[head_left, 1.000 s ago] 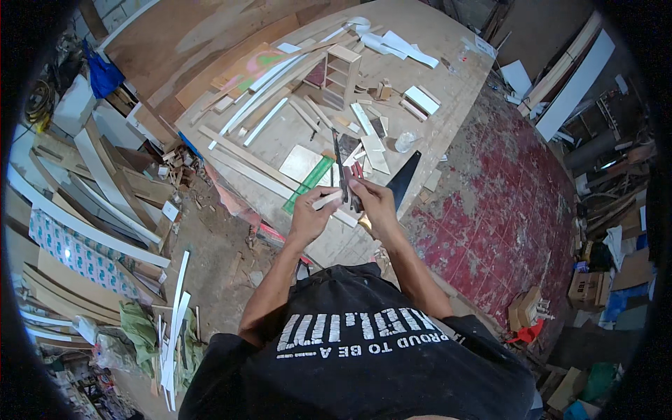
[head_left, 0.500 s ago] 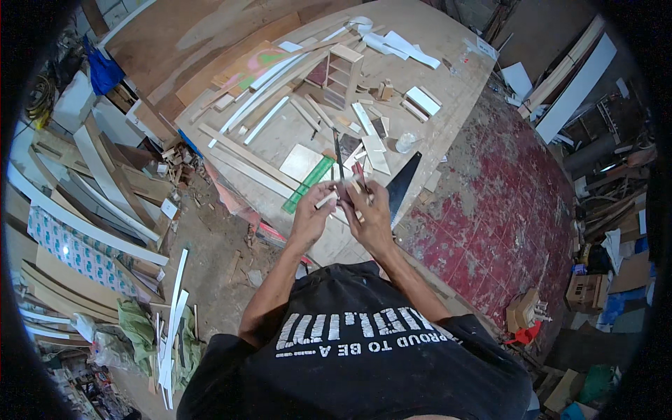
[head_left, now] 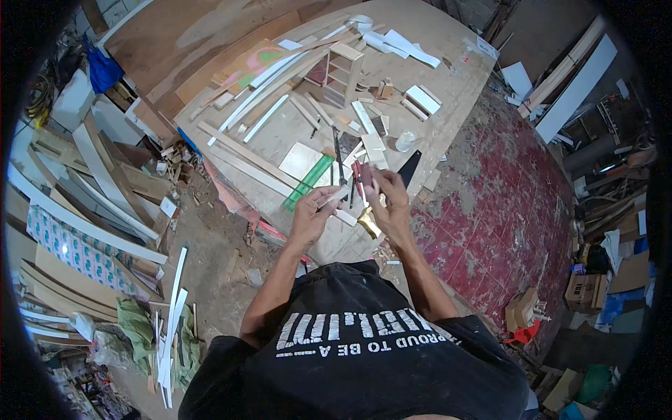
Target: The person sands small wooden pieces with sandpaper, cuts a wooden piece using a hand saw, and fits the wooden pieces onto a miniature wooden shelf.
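My left hand [head_left: 311, 213] grips a small pale wood strip [head_left: 329, 200] over the near part of the workbench. My right hand [head_left: 389, 204] is closed round a small, blurred reddish-brown piece [head_left: 369, 175], just right of the strip. A long dark tool [head_left: 338, 157] lies between and beyond my hands, with red-handled tools [head_left: 357, 170] partly covered. A translucent green ruler or strip [head_left: 310, 182] lies beyond my left hand, and a black saw blade [head_left: 410, 164] beyond my right.
The bench [head_left: 462, 84] carries wood strips, a small wooden shelf frame [head_left: 343, 73] and a clear cup [head_left: 404, 142]. Curved boards [head_left: 98, 161] and offcuts crowd the left; long planks [head_left: 574, 87] lean at the right. A red, dirty floor [head_left: 497, 231] runs beside the bench.
My right hand has risen and shifted right, away from the left, now with the reddish-brown piece showing in it. More of the tools on the bench shows. My left hand has barely moved.
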Motion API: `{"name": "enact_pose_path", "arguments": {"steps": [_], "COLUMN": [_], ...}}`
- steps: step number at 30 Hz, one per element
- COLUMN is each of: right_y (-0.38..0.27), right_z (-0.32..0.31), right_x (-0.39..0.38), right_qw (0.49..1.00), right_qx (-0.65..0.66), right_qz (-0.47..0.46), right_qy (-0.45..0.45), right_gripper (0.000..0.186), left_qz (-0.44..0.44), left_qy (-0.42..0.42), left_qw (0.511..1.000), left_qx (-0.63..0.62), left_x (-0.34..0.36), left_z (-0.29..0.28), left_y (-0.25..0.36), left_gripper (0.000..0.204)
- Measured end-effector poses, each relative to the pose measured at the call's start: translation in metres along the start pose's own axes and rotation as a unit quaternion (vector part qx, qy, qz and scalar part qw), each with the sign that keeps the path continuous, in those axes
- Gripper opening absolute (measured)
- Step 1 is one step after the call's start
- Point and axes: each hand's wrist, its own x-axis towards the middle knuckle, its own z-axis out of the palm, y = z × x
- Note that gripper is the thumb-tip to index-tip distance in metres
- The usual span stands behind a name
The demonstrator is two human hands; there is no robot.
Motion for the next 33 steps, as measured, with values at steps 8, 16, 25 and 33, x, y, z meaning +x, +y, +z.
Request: {"name": "enact_pose_path", "arguments": {"steps": [8, 16, 25, 33], "right_y": [-0.026, -0.043, -0.037, -0.016], "right_z": [0.012, 0.002, 0.005, 0.008], "right_x": [0.007, 0.011, 0.006, 0.018], "right_qw": [0.938, 0.909, 0.9, 0.873], "right_qx": [0.245, 0.262, 0.27, 0.299], "right_qz": [0.196, 0.279, 0.3, 0.361], "right_qy": [-0.147, -0.163, -0.165, -0.132], "right_gripper": [0.041, 0.041, 0.039, 0.035], "left_qz": [0.003, -0.023, 0.008, 0.072], "left_qy": [0.046, 0.049, 0.066, 0.062], "left_qw": [0.999, 0.998, 0.997, 0.984], "left_qx": [0.026, 0.022, 0.049, 0.153], "left_x": [0.002, -0.001, 0.002, 0.005], "left_z": [-0.005, -0.008, -0.006, 0.0], "left_y": [-0.003, -0.001, 0.005, 0.008], "left_gripper": [0.027, 0.026, 0.025, 0.022]}}
